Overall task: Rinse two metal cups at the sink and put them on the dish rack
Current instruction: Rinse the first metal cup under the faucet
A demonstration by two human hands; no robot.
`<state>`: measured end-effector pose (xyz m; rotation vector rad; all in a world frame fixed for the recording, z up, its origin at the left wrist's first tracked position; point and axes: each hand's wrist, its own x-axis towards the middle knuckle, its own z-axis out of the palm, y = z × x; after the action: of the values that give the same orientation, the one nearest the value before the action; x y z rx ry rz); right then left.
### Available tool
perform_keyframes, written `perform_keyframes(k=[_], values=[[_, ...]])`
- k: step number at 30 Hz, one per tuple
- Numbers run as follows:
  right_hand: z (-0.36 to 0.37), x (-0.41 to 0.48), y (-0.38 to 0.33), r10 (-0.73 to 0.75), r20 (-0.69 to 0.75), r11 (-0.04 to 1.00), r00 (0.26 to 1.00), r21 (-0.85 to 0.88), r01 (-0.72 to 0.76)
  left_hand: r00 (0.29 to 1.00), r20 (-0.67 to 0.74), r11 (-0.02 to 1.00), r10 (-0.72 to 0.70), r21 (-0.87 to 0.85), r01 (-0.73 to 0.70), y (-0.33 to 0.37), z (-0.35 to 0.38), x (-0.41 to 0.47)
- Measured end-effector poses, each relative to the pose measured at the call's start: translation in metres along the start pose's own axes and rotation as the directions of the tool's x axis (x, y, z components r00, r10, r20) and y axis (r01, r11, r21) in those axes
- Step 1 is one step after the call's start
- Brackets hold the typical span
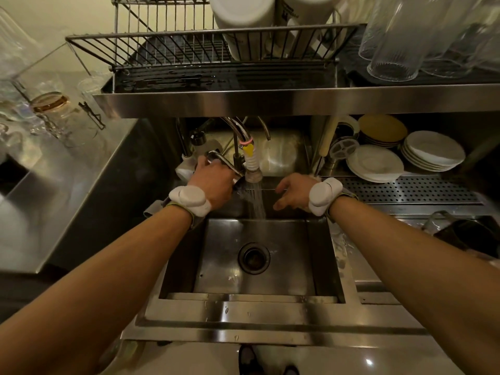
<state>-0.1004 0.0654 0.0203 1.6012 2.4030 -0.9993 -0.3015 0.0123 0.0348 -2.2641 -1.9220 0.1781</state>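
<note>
**Head view.** Left hand [213,182] grips the tap lever [224,161], fingers curled round it. Right hand [292,192] hangs with fingers loosely spread, holding nothing, just beside the water stream [257,201]. The stream falls from the nozzle [253,169] into the sink [322,253], which contains one drain [253,257]. Dish rack [173,52], above, holds two inverted white vessels [243,17]. Clear tumblers [397,44] stand inverted to its right, number uncertain. Lower shelf: two stacks of white plates [373,163] and one stack of yellow plates [384,128]. Where the metal cups are cannot be told.
</note>
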Motion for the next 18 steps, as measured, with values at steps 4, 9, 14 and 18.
perform_keyframes(k=[4,9,14,18], values=[[0.000,-0.010,-0.002,-0.013,0.002,1.000,1.000,-0.014,0.013,0.997,0.073,0.971,0.039,0.234,-0.055,0.005,-0.007,-0.013],[-0.001,-0.023,-0.002,-0.030,0.000,0.998,1.000,-0.048,0.030,0.998,0.040,0.946,0.052,0.319,-0.062,0.007,-0.017,-0.026],[0.003,-0.023,-0.001,-0.030,0.002,0.999,1.000,-0.016,0.030,0.985,0.079,0.975,-0.155,-0.150,0.165,0.007,-0.002,-0.024],[0.014,-0.018,0.005,-0.007,0.040,1.000,0.999,0.013,0.007,0.878,0.311,0.589,-0.364,-0.654,0.475,0.005,0.025,-0.024]])
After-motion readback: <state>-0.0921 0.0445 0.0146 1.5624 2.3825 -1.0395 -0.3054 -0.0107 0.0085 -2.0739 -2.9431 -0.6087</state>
